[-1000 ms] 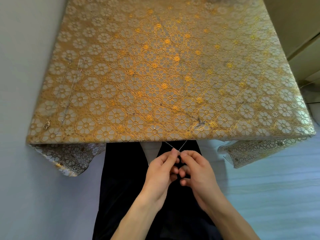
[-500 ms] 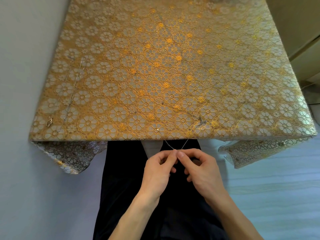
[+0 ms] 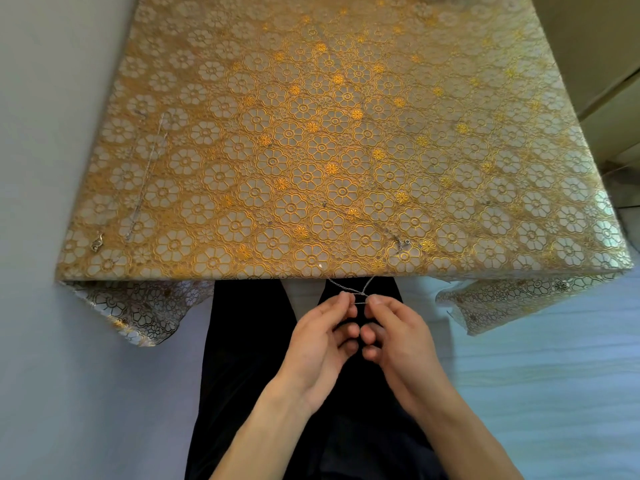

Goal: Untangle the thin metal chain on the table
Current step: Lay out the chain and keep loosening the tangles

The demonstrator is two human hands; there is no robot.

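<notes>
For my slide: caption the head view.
Left hand and right hand pinch a thin chain off the table edge.

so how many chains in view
2: held chain pinched by left hand and right hand off tablecloth's near edge; loose chain along its left side. Pattern may hide others.

No text, label, brand, number or sign can be read anywhere; the patterned cloth [image 3: 311, 150] on the surface beyond the hands bears only flower shapes.
</notes>
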